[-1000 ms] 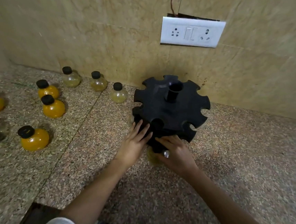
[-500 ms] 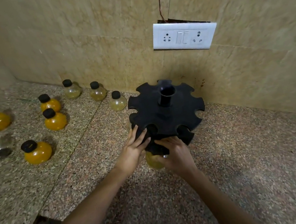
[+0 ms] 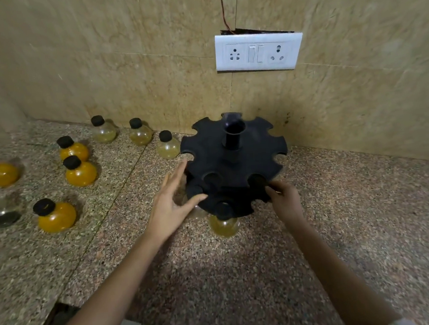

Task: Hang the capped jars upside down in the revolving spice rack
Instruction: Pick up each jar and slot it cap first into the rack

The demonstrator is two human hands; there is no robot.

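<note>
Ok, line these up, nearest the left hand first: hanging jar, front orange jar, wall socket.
1. Hanging jar, just right of the left hand.
2. Front orange jar, far left.
3. Wall socket, up behind the rack.

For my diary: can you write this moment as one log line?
left hand: open beside spice rack | right hand: grips rack rim | pale jar: hangs in front slot | orange jars: on counter, left

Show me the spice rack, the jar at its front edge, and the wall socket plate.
spice rack (image 3: 234, 165), head view, top disc.
jar (image 3: 225, 226), head view, glass belly.
socket plate (image 3: 255, 53), head view, middle switches.
</note>
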